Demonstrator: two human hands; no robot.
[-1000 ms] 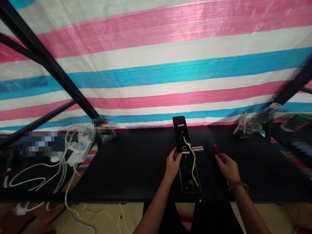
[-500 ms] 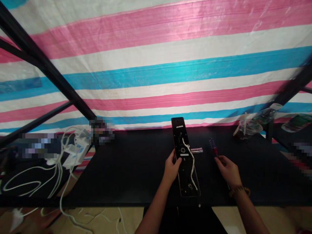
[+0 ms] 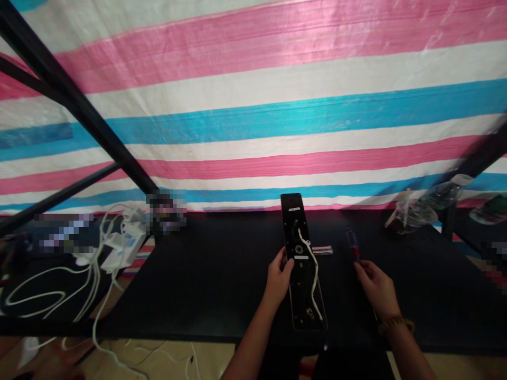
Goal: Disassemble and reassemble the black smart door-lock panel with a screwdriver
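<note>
My left hand (image 3: 279, 277) is closed on the left edge of a long, narrow black door lock panel (image 3: 295, 287), its thumb over the face. The panel's back faces me, showing a round fitting, small white labels and a white cable (image 3: 316, 274) running down it to a loose plug past the lower end. In my right hand (image 3: 376, 287), fingers pinch a screwdriver (image 3: 352, 244) near its shaft end; its clear purple-and-red handle points away from me. The screwdriver is to the right of the panel and does not touch it. A small pinkish clear strip (image 3: 322, 250) lies on the tabletop just beside the panel.
The black table (image 3: 198, 279) meets a striped plastic sheet (image 3: 253, 126) at its back. Clear plastic cups (image 3: 414, 216) sit at the back right. White cables (image 3: 95, 279) and a white power strip (image 3: 125, 245) are on the left. Black metal bars (image 3: 91, 121) slant at both sides.
The view has shifted slightly, so the panel, hands and table appear a little lower and to the right. Both hands keep their holds on the panel and the screwdriver.
</note>
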